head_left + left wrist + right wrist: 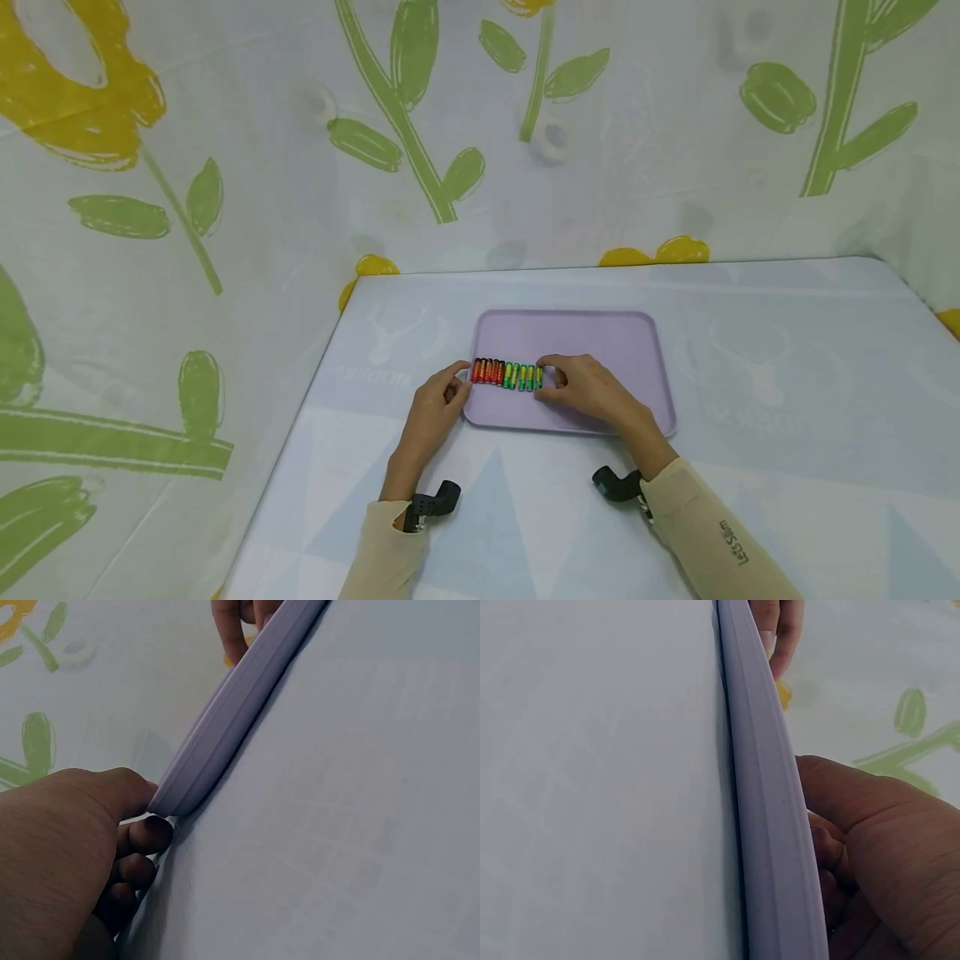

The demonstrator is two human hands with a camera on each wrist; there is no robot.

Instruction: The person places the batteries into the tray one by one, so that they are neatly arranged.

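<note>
Several red batteries (489, 372) and several green batteries (519, 377) stand side by side in one row on a lilac tray (577, 332). At the row's right end my right hand (592, 387) pinches the last green battery between thumb and forefinger. My left hand (437, 404) is at the tray's left rim, beside the endmost red battery; its thumb and forefinger tips reach the rim. In the left wrist view, the thumb (124, 791) meets the tray's corner and the other fingers are curled outside it. Tray walls hide the batteries in both wrist views.
Under the tray lies a pale blue and white patterned cloth (765, 467) covering the table. A light curtain (285, 167) with green leaves and yellow flowers hangs behind and at the left. A black wrist camera (617, 485) sits on the right wrist, another black camera (437, 500) on the left.
</note>
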